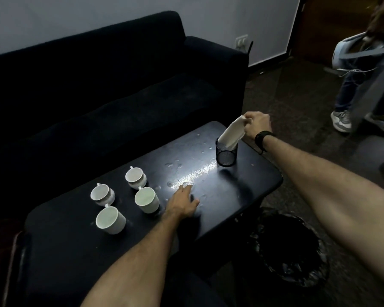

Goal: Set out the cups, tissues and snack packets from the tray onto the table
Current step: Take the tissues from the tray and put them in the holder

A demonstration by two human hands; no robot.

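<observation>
The light black wire-mesh cup (227, 154) is likely tipping risk: a sideways drag on the folded white tissues (232, 132) could topple it near the dark tabletop (231, 191) edge. The right hand (256, 125) is pinching the tissues' top, their lower end sitting inside the holder. The left hand (182, 204) is resting spread flat beside four white ceramic cups (124, 200).

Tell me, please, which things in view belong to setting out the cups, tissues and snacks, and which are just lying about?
Part of the job:
four white cups
tissues, gripped by the right hand
black mesh holder
table

Just lying about:
sofa
lined bin
</observation>
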